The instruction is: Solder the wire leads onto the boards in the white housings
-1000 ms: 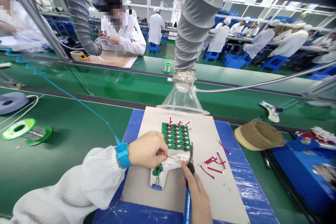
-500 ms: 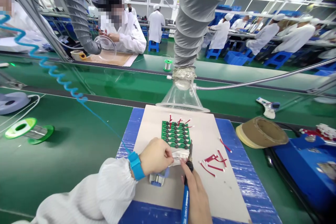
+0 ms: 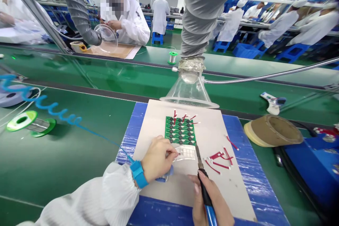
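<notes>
My right hand (image 3: 212, 201) grips a soldering iron (image 3: 206, 195) with a black and blue handle, its tip pointing up near the lower right corner of a green circuit board panel (image 3: 180, 130). The panel carries rows of black round parts, and short red wires stick out along its top. My left hand (image 3: 159, 157), with a blue wrist strap (image 3: 138, 174), is pinched closed at the left edge of a small whitish gridded piece (image 3: 188, 152) just below the panel. What its fingertips hold is too small to make out. Several loose red wires (image 3: 218, 162) with white ends lie right of the iron.
A clear fume hood (image 3: 189, 90) hangs behind the board. Left stands a solder spool (image 3: 29, 123); a blue coiled cord (image 3: 58, 111) runs to my wrist. A brown cardboard roll (image 3: 272, 130) and blue equipment (image 3: 312, 173) are right. Across the bench sits a co-worker (image 3: 129, 21).
My right hand and the iron have drawn back down and right, away from my left hand, uncovering more of the whitish piece. My left hand stays pinched near it. The view has shifted slightly.
</notes>
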{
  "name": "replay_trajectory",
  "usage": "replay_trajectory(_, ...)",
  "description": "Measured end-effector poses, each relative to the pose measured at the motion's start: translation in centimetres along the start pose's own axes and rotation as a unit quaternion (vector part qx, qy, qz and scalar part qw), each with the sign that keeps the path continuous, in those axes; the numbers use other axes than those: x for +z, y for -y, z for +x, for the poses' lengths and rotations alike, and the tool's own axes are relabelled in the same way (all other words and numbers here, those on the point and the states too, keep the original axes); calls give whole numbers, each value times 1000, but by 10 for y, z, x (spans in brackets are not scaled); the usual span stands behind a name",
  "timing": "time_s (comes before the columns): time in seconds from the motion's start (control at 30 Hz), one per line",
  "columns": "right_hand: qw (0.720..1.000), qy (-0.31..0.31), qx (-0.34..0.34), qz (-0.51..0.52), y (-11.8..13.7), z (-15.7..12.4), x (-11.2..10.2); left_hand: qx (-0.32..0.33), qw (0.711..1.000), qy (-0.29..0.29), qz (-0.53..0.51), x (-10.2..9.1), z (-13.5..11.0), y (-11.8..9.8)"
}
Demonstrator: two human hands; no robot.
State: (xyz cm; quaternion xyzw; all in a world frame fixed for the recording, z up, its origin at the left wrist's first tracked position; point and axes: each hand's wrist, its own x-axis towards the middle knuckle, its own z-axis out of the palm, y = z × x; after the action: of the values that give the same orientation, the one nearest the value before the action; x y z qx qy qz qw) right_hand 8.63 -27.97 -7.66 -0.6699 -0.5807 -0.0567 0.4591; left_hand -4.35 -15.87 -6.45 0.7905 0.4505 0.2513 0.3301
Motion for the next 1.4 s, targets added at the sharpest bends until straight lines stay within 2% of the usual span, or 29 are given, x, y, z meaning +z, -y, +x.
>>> replay_trajectory(0.13, 999, -25, -26, 16, 0, 0, -3, 12, 1000, -8, 8, 1, -2, 0)
replay_trajectory(0.33, 1000, 17, -8, 4, -1, -6, -9, -1, 1000, 3, 15, 2, -1, 0)
replay_trajectory(0.77, 998, -1, -58, 35, -3, -1, -7, -39, 999, 11, -19, -1, 0, 0)
replay_trajectory(1.2, 997, 6, -72, 39, -4, 0, -7, -75, 996, 37, -26, -1, 2, -1)
replay_trajectory(1.4, 998, 18, -51, 11, -1, 1, -13, -85, 995, 56, -20, -4, 3, -4)
